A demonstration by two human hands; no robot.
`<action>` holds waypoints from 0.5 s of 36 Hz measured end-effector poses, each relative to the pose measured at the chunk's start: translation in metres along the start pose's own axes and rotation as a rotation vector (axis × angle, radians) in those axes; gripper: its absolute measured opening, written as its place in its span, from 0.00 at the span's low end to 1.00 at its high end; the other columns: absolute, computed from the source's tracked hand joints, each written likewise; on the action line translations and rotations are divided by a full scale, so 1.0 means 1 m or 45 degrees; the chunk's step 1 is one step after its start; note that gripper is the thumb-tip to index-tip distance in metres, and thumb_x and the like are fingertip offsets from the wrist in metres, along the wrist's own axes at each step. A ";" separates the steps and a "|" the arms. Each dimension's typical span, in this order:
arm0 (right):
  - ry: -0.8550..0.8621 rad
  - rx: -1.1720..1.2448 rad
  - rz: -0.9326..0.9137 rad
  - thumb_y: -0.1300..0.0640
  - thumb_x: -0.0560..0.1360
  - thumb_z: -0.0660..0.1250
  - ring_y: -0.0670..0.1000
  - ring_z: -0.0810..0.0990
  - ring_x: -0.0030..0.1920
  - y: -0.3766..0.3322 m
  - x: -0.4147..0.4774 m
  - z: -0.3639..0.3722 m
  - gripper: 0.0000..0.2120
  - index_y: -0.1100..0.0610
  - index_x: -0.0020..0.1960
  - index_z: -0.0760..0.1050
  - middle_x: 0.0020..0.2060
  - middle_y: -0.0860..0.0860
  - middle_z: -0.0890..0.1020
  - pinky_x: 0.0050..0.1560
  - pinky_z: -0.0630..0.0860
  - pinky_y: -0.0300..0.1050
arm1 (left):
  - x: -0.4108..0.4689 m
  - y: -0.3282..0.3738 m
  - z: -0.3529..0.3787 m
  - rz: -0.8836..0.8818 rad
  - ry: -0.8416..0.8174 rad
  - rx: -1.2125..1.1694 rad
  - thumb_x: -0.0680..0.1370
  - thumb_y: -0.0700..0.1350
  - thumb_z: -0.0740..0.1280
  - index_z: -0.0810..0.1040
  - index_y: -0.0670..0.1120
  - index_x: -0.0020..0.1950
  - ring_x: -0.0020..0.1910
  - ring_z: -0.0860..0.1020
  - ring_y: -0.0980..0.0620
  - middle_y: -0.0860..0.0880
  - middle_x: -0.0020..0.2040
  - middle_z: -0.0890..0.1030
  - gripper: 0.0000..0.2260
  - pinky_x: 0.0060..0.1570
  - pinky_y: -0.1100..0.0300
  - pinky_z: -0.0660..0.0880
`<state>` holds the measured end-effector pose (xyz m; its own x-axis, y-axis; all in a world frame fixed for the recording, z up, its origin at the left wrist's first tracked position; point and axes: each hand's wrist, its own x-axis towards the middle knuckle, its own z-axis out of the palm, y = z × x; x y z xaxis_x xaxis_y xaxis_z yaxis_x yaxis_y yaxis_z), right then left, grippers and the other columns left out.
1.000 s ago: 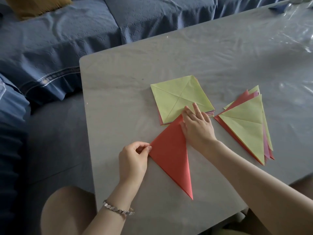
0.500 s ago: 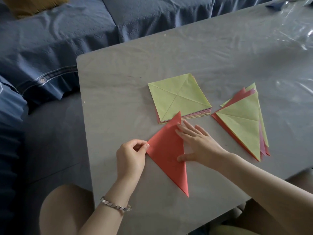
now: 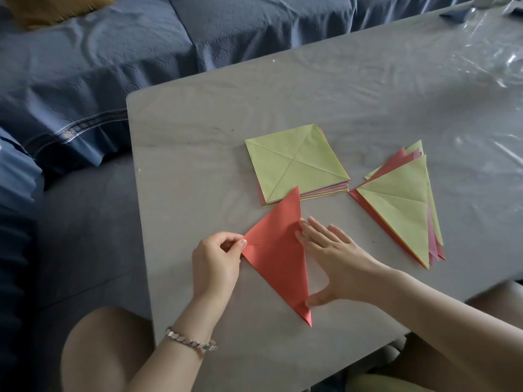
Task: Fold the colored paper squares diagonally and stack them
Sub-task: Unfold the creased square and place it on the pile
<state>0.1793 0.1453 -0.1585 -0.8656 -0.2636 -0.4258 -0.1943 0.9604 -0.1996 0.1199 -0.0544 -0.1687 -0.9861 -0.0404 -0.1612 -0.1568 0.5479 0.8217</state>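
Pinching one corner of the red triangle (image 3: 276, 258) with my left grip (image 3: 216, 261), right grip (image 3: 339, 258) spread flat on its long edge. It lies just nearside of the square stack (image 3: 294, 165); the folded pile (image 3: 402, 210) is right of that stack, closer to my right grip.

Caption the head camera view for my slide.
Left hand pinches a corner of the red triangle while the right hand presses its long edge, near the square stack and the folded pile.

Soft daylight from upper right; glare on table cover (image 3: 481, 52); wide-angle edges bowed.
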 end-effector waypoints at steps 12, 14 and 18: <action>-0.028 -0.055 -0.024 0.26 0.61 0.64 0.51 0.24 0.66 -0.020 -0.015 0.007 0.62 0.60 0.75 0.34 0.73 0.57 0.32 0.68 0.30 0.50 | -0.001 0.000 0.002 0.024 0.024 0.006 0.72 0.39 0.70 0.80 0.50 0.36 0.33 0.80 0.51 0.54 0.31 0.80 0.08 0.35 0.65 0.71; 0.002 0.026 -0.032 0.27 0.61 0.65 0.50 0.24 0.68 -0.017 -0.016 0.008 0.60 0.55 0.75 0.36 0.73 0.55 0.32 0.68 0.29 0.48 | 0.000 0.000 0.001 0.004 0.016 -0.024 0.73 0.39 0.70 0.79 0.50 0.35 0.31 0.79 0.52 0.54 0.31 0.80 0.08 0.32 0.68 0.71; 0.225 0.510 0.081 0.31 0.63 0.67 0.47 0.37 0.74 -0.016 -0.016 0.006 0.46 0.41 0.74 0.49 0.75 0.48 0.44 0.72 0.43 0.48 | 0.000 0.001 -0.001 -0.126 0.027 -0.275 0.72 0.36 0.71 0.81 0.45 0.36 0.25 0.77 0.58 0.51 0.30 0.80 0.07 0.30 0.70 0.73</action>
<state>0.1986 0.1331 -0.1536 -0.9425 -0.1519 -0.2978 0.0263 0.8543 -0.5191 0.1196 -0.0546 -0.1676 -0.9659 -0.1041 -0.2371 -0.2587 0.3487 0.9008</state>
